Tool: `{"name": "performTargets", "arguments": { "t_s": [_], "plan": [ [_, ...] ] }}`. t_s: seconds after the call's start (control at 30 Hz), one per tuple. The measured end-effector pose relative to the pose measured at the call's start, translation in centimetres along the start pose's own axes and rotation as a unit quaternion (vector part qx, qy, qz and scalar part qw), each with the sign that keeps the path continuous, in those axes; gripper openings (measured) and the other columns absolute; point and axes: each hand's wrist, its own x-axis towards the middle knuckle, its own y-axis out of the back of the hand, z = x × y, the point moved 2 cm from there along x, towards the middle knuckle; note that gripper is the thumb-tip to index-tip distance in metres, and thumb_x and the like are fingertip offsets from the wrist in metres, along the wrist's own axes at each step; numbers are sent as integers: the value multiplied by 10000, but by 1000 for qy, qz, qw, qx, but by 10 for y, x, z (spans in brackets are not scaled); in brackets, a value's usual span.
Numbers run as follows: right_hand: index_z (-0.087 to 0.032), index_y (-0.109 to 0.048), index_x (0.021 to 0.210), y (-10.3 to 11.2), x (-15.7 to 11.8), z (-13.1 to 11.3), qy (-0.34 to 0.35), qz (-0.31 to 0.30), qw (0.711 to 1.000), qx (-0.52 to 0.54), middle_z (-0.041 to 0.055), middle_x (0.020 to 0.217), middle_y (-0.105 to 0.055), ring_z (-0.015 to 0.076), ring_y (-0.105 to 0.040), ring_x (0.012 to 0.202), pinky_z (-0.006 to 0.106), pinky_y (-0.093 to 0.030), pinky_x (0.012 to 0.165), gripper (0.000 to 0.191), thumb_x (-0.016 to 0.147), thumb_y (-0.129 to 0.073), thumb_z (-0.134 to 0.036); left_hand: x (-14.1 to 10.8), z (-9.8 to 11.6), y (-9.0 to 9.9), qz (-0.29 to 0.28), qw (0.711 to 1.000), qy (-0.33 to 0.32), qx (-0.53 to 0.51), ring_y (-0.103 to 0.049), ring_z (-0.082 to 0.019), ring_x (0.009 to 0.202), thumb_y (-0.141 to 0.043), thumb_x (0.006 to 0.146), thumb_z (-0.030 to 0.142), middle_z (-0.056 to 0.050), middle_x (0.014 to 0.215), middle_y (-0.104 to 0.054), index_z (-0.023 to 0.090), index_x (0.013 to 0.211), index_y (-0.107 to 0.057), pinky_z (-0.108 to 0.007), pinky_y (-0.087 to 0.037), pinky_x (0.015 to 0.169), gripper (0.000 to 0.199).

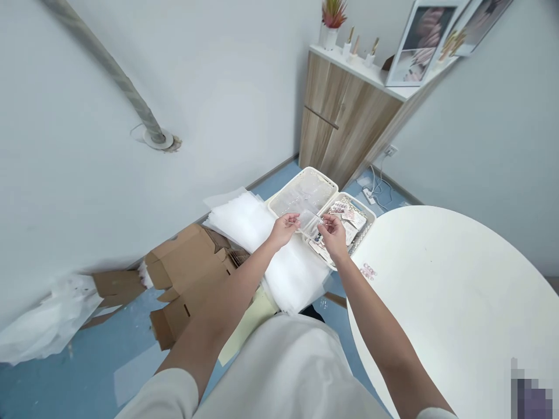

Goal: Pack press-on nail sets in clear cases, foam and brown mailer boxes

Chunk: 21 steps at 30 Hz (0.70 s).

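A small clear plastic packet (309,222) is stretched between my two hands. My left hand (285,228) pinches its left edge with thumb and fingertips. On the other side, my right hand (332,234) grips the right edge, with small dark pieces showing just under its fingers. Whether those pieces are inside the packet I cannot tell. Below and beyond the hands lies an opened white container; its translucent lid (303,193) is folded back to the left. The container's base (370,216) holds several printed cards (353,217) and small packets.
Stacked white plastic sheets (292,279) lie under the container. Flattened cardboard boxes (192,262) and a white plastic bag (52,317) are on the left. A round white table (458,279) carries small pink pieces (368,271). A wooden cabinet (349,110) and cables (378,189) stand behind.
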Motion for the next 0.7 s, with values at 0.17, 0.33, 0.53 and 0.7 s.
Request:
{"name": "performTargets", "arguments": {
  "t_s": [0.17,0.33,0.53,0.7],
  "plan": [
    [-208,-521,990,23,-63,-8,-4,15,999,36,1,847,-519,97,-503,683,249,-448,619,393,653,-619,-383,-52,13,-2,-42,998,-1,-54,-558,-83,663,-676,633,344,-12,804,-595,162,1025,-540,-258,-461,664,453],
    [-223,-514,1052,53,-130,-13,-38,34,998,35,46,973,-561,131,-540,739,264,-451,603,455,671,-593,-460,-92,19,-23,-148,988,-7,-50,-557,-89,626,-730,571,327,3,691,-599,131,937,-560,-270,-450,668,448],
    [-217,-572,960,92,-198,-20,-47,56,997,4,7,783,-597,127,-538,664,283,-436,625,384,647,-637,-429,-130,24,-81,-314,949,13,-2,-589,-130,715,-740,575,316,-34,745,-629,123,990,-544,-318,-445,740,498],
    [-207,-531,784,127,-254,-12,-72,166,981,71,-17,738,-581,118,-578,604,268,-428,598,274,628,-653,-396,-165,12,-122,-339,940,39,9,-583,-150,837,-654,674,388,-115,1076,-570,152,1086,-507,-318,-450,738,497]
  ]
}}
